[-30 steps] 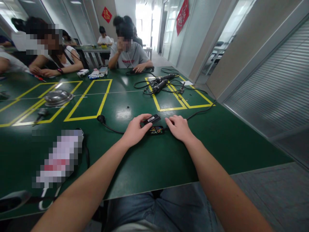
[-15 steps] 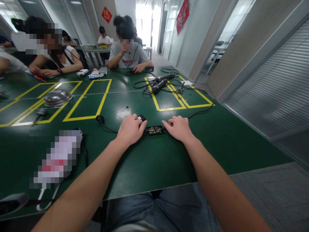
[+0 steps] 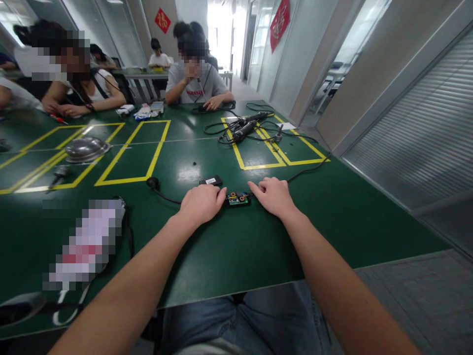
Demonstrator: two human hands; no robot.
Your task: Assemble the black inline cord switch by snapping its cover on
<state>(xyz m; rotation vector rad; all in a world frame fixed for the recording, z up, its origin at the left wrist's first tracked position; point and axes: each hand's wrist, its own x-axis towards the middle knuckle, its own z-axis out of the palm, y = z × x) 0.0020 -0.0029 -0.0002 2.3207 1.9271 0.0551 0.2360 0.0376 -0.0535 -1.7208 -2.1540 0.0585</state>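
Observation:
A small green circuit board, with copper-coloured coils, sits over an open black case on the table between my hands. The board looks tilted, partly raised out of the case. My left hand is closed at its left end, pinching the black cable that runs left to a round plug. At the other end, my right hand is closed on the cable there, thumb towards the board; that cable comes out behind the hand. Just beyond my left hand lies a ribbed black cover with a white label.
Two black electric screwdrivers lie in coiled cords on the far right. A metal bowl and a small metal part stand left. A blurred pale pouch lies by my left forearm. People sit across the green table.
My left hand has moved slightly down, off the labelled cover, which now shows more fully. The circuit board has risen and tilted in its case. My right hand has stayed put.

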